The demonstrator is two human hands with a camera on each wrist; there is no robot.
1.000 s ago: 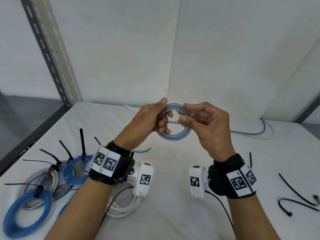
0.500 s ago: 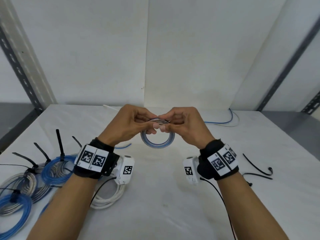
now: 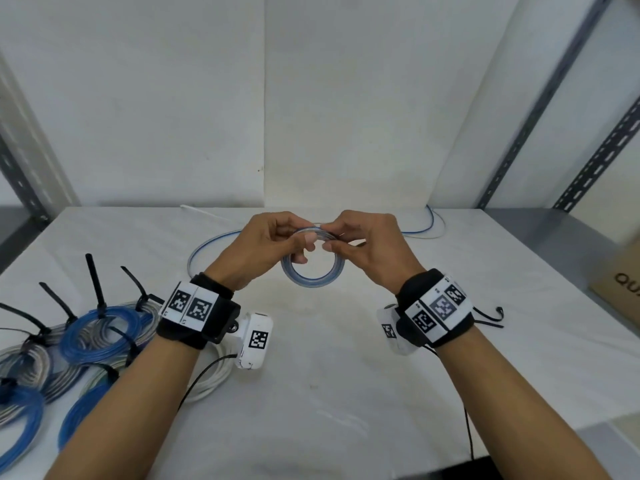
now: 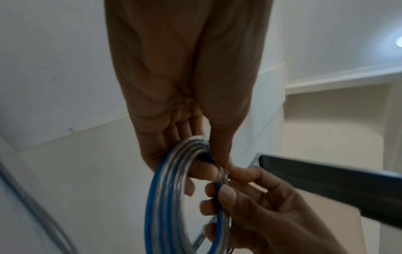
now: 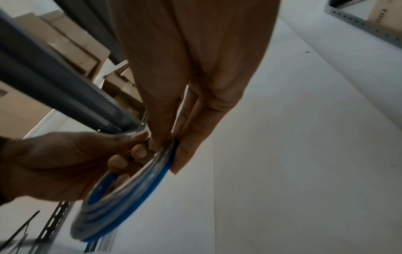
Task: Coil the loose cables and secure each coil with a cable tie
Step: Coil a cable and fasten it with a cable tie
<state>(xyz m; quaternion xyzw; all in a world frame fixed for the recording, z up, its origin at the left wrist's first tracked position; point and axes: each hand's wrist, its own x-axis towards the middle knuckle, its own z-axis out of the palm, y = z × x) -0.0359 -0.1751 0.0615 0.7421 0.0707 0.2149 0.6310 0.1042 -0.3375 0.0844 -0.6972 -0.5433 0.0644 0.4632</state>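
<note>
Coil in hand: blue-and-silver coil [image 3: 313,271] held above the table [image 3: 346,375], untied.
Grip: left hand [image 3: 266,244] and right hand [image 3: 367,247] both pinch its top.
Done: tied coils [image 3: 100,330] at left.
Left: cable tail [image 3: 207,244] trails, apparently unwound; spare ties [image 3: 488,317] wait.

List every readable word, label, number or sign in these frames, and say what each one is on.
"QU", cut off by the frame edge: printed on the cardboard box at the right.
Square black-and-white code markers, no words: on both wristbands and both wrist cameras.
Tiny characters at the markers' edges: too small to read.
Dark print on a box in the right wrist view: too blurred to read.
Nothing readable on the coils or ties.
</note>
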